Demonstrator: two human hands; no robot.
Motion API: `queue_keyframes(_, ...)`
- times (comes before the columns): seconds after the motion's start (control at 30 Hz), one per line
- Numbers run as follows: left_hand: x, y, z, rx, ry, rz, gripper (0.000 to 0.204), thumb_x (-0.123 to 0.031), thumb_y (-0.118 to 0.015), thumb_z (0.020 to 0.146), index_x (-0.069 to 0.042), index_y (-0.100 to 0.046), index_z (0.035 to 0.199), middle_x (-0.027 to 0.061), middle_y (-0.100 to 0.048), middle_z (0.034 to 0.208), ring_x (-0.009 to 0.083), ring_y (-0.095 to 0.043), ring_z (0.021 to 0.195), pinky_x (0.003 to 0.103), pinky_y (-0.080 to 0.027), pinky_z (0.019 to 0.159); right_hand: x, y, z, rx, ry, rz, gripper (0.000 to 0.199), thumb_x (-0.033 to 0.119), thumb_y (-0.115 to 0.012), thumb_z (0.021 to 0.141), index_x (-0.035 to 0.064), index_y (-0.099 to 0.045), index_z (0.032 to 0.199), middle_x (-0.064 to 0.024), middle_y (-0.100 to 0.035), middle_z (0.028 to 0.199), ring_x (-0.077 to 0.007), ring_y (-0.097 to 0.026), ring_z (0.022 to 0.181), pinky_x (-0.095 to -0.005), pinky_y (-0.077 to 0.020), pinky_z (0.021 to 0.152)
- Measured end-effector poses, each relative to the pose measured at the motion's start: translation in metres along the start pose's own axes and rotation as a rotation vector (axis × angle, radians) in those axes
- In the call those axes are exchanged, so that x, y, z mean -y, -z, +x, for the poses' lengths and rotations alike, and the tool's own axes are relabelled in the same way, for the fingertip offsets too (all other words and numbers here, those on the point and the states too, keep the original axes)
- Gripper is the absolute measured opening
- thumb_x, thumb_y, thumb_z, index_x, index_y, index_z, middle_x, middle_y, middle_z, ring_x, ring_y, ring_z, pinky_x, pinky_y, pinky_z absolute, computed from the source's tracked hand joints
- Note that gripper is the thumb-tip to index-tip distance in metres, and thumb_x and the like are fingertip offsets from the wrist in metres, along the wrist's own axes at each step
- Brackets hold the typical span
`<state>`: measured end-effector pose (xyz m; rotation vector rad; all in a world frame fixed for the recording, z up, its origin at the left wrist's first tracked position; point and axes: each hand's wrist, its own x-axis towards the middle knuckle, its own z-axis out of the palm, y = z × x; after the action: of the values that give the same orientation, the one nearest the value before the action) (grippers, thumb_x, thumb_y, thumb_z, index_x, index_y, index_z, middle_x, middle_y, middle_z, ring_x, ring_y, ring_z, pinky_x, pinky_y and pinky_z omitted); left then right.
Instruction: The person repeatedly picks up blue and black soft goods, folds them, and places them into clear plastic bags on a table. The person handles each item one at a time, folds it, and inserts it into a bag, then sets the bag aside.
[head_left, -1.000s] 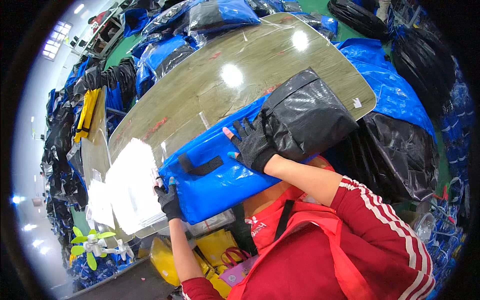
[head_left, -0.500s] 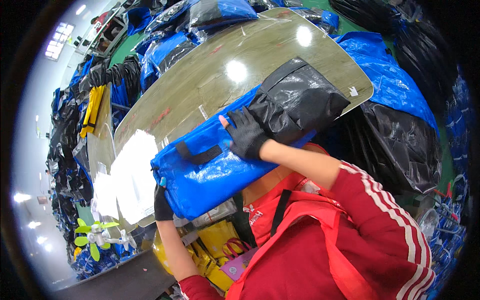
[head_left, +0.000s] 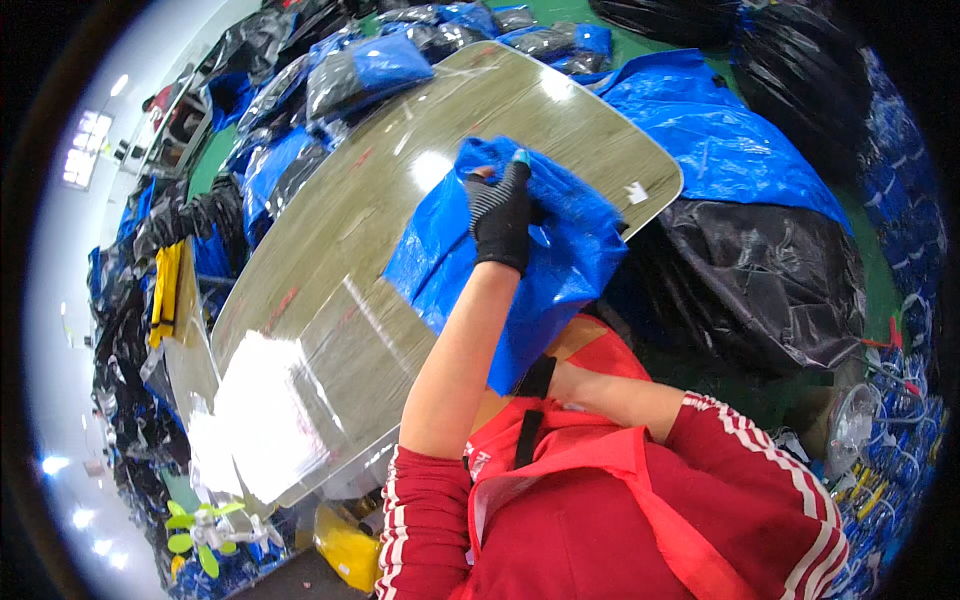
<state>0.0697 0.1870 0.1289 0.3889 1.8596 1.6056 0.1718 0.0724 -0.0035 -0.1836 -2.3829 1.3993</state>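
A blue woven-plastic bag [head_left: 565,245] is bunched up and tilted over the near side of the table. My left hand [head_left: 500,212], in a black fingerless glove, grips its upper part with the thumb and index finger showing. The other fingers are hidden in the folds. Below, only the black glove at the wrist of my right hand [head_left: 538,377] shows at the bag's lower edge; its fingers are out of sight behind the blue sheet.
The wood-pattern table [head_left: 370,230] carries bright white sheets [head_left: 265,420] at its left end. Clear-wrapped blue and black bundles [head_left: 370,70] lie beyond it. A large blue and black pile [head_left: 765,270] stands at the right. A green-bladed fan [head_left: 205,535] sits lower left.
The bag lay lengthwise across the table with its black end and handle showing; now it is bunched, blue side up. My left hand moved up and right onto it, my right hand down behind it.
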Motion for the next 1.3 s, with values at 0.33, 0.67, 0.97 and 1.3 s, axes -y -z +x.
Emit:
queue_keyframes(0.33, 0.059, 0.051, 0.023, 0.275, -1.094, 1.359, 0.062, -0.048, -0.049, 0.090, -0.020, -0.041, 0.144, 0.0157, -0.034, 0.150, 0.0407, -0.019, 0.142, 0.060, 0.001, 0.113, -0.021, 0.022, -0.009, -0.027, -0.031, -0.042, 0.031, 0.024, -0.049, 0.091, 0.0049, -0.056, 0.113, -0.0218, -0.062, 0.107, -0.0327, -0.060, 0.095, -0.0417, -0.0476, 0.085)
queue_keyframes(0.67, 0.077, 0.052, 0.032, 0.061, -1.082, 1.472, 0.067, -0.053, -0.049, 0.087, -0.012, -0.044, 0.140, 0.0138, -0.040, 0.147, 0.0414, -0.028, 0.138, 0.064, -0.003, 0.112, 0.016, 0.179, 0.042, 0.116, -0.062, -0.665, 0.050, 0.040, -0.054, 0.085, 0.0113, -0.055, 0.126, -0.0209, -0.053, 0.130, -0.0370, -0.051, 0.118, -0.0545, -0.0401, 0.096)
queue_keyframes(0.97, 0.075, 0.127, 0.036, 0.098, -0.477, 1.174, 0.053, -0.045, -0.041, 0.096, -0.016, -0.044, 0.140, 0.0187, -0.045, 0.141, 0.0428, -0.054, 0.114, 0.049, -0.045, 0.095, -0.072, 0.190, 0.049, -0.079, 0.190, -0.813, 0.090, 0.071, -0.055, 0.073, 0.0144, -0.042, 0.142, -0.0193, -0.033, 0.150, -0.0447, -0.027, 0.138, -0.0582, -0.0292, 0.102)
queue_keyframes(1.3, 0.086, 0.141, 0.012, 0.609, -0.232, 0.637, 0.060, -0.054, -0.044, 0.095, -0.011, -0.047, 0.137, 0.0164, -0.050, 0.139, 0.0276, -0.054, 0.118, 0.036, -0.037, 0.105, -0.049, 0.241, -0.006, 0.019, 0.504, -0.648, 0.069, 0.032, -0.075, 0.067, 0.0118, -0.054, 0.130, -0.0175, -0.056, 0.129, -0.0418, -0.048, 0.125, -0.0560, -0.0332, 0.103)
